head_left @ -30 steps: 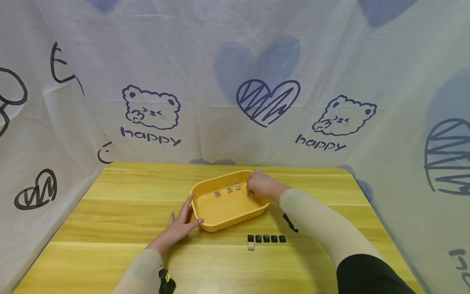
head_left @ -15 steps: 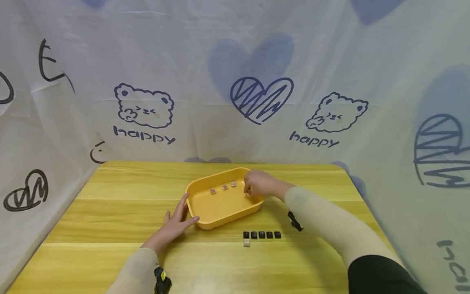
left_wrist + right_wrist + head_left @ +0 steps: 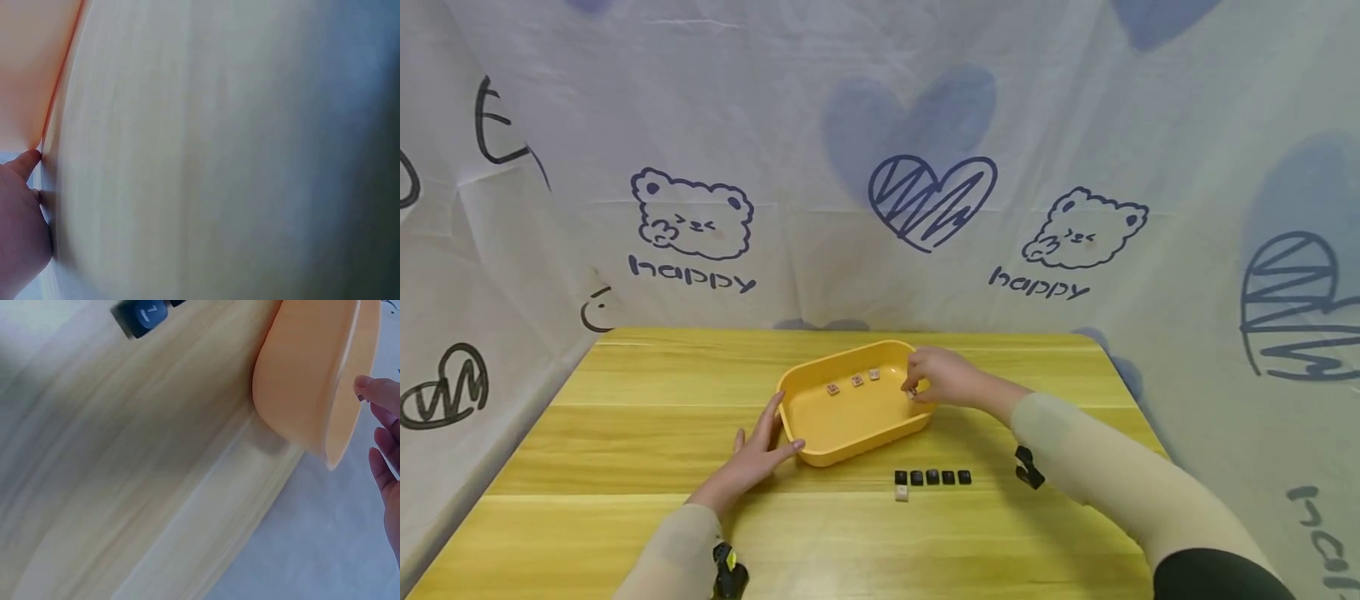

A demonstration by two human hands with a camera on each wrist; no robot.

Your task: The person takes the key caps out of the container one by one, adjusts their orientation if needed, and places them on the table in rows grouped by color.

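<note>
A yellow plastic tray sits mid-table, with three small light keycaps in a line on its floor. My left hand rests flat against the tray's near-left corner, fingers straight; its thumb touches the tray wall. My right hand hovers over the tray's right rim, fingertips pinched on what looks like a small light keycap. In the right wrist view only the fingertips show beside the tray; the keycap is hidden there.
A row of several black keycaps lies on the wooden table in front of the tray, one white keycap just below its left end. One black keycap shows at the right wrist. Printed cloth walls surround the table.
My right hand has drawn back from inside the tray to its right rim, fingertips still pinched. The left hand stays on the tray's corner.
</note>
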